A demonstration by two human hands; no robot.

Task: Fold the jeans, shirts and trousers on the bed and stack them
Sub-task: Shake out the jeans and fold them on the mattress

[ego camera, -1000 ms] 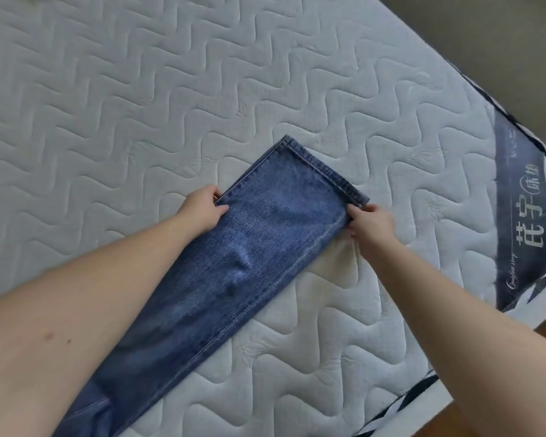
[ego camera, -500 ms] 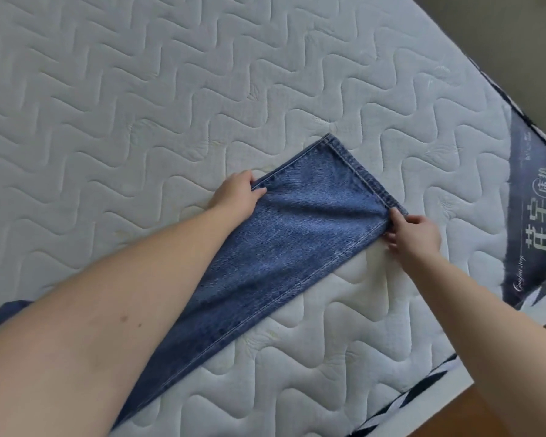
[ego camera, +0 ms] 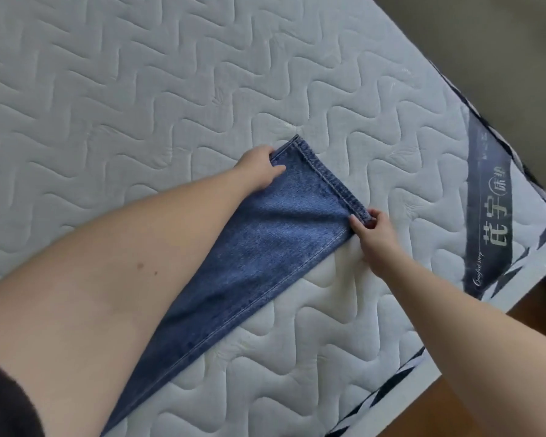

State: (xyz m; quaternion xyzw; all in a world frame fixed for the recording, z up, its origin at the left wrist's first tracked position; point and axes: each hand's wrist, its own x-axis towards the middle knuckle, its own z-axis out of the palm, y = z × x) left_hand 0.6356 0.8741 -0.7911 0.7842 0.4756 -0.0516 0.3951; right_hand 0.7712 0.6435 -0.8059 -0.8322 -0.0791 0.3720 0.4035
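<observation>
Blue jeans (ego camera: 265, 247) lie stretched out on the white quilted mattress (ego camera: 139, 89), legs together, the hem pointing away from me. My left hand (ego camera: 259, 171) pinches the left edge of the leg close to the hem's far corner. The near corner of the hem is pinched between the thumb and fingers of my right hand (ego camera: 372, 228). My left forearm covers the waist end of the jeans at the lower left.
The mattress edge runs diagonally at the right, with a dark label band (ego camera: 492, 209) bearing printed characters. Beyond it are wooden floor (ego camera: 473, 402) at the lower right and dull carpet (ego camera: 486, 33) at the upper right.
Both hands slid along the leg toward the hem. My left hand now sits nearer the far corner and my right hand grips the near corner; the leg end looks narrower.
</observation>
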